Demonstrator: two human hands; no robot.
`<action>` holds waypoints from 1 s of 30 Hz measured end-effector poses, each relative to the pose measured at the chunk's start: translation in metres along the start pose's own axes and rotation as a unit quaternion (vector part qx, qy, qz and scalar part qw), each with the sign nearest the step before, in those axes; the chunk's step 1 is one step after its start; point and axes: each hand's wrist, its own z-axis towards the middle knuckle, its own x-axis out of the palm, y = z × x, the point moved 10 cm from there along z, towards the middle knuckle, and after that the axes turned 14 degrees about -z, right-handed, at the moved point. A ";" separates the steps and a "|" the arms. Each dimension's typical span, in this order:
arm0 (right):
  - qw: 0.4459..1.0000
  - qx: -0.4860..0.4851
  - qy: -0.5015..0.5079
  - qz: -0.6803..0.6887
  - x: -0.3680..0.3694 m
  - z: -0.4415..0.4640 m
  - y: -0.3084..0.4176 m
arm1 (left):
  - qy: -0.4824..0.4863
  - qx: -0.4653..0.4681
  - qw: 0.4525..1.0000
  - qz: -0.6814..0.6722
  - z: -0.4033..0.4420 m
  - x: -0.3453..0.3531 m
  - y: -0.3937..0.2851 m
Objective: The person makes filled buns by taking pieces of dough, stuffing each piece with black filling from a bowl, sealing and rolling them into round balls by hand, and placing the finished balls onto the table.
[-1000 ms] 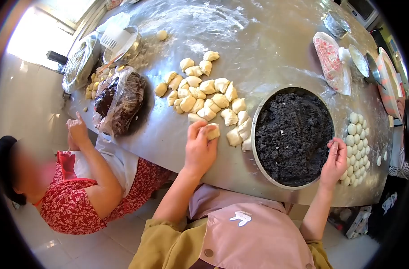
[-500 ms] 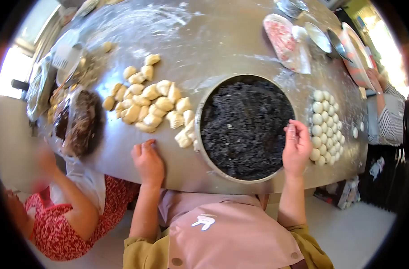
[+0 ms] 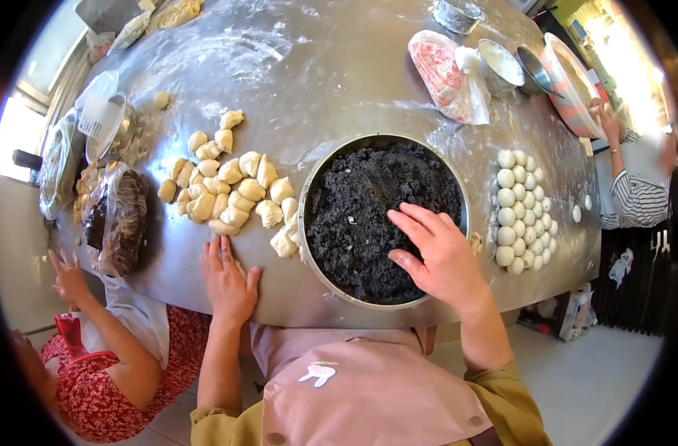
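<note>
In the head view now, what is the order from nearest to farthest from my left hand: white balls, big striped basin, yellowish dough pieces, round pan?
From your left hand:
1. Yellowish dough pieces, just beyond the fingertips.
2. Round pan, to the right.
3. White balls, right of the pan.
4. Striped basin, far right corner.

Right hand now over black crumbs.

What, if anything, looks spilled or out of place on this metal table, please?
White powder streaks the far part of the metal table, as if spilled. Two white dough rounds at right lie apart from the grouped white dough balls, looking stray.
</note>
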 end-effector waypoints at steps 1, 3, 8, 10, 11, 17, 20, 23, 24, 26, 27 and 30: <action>1.000 -0.011 0.018 -0.007 0.004 0.000 0.003 | 0.007 0.006 1.000 -0.008 -0.003 0.000 0.001; 0.999 -0.033 0.036 -0.018 0.008 -0.003 0.011 | 0.014 -0.008 0.998 -0.057 -0.011 -0.002 0.003; 0.998 -0.044 0.054 -0.001 0.013 -0.009 0.011 | 0.037 -0.085 0.987 -0.133 -0.025 -0.017 0.029; 0.997 -0.044 0.056 0.003 0.013 -0.010 0.011 | 0.025 -0.098 0.981 -0.164 -0.028 -0.027 0.027; 0.997 -0.043 0.057 0.002 0.014 -0.011 0.012 | 0.030 -0.088 0.984 -0.152 -0.032 -0.026 0.028; 0.997 -0.056 0.060 0.002 0.018 -0.013 0.010 | 0.020 -0.216 0.560 -0.800 -0.037 -0.010 -0.020; 0.994 -0.066 0.083 0.003 0.019 -0.012 0.005 | 0.121 -0.221 0.431 -0.866 -0.026 -0.005 -0.082; 0.991 -0.049 0.112 0.056 0.021 -0.013 -0.014 | 0.207 -0.287 0.387 -0.851 -0.024 0.012 -0.133; 0.988 -0.040 0.122 0.082 0.023 -0.012 -0.020 | 0.224 -0.291 0.389 -0.845 -0.022 0.018 -0.145; 0.980 0.040 0.159 0.114 0.022 -0.009 -0.039 | 0.260 -0.300 0.391 -0.830 -0.021 0.031 -0.167; 0.972 0.078 0.158 0.154 0.019 -0.007 -0.045 | 0.270 -0.308 0.390 -0.825 -0.020 0.037 -0.177; 0.934 0.174 0.154 0.272 0.008 -0.002 -0.048 | 0.261 -0.328 0.391 -0.819 -0.016 0.054 -0.199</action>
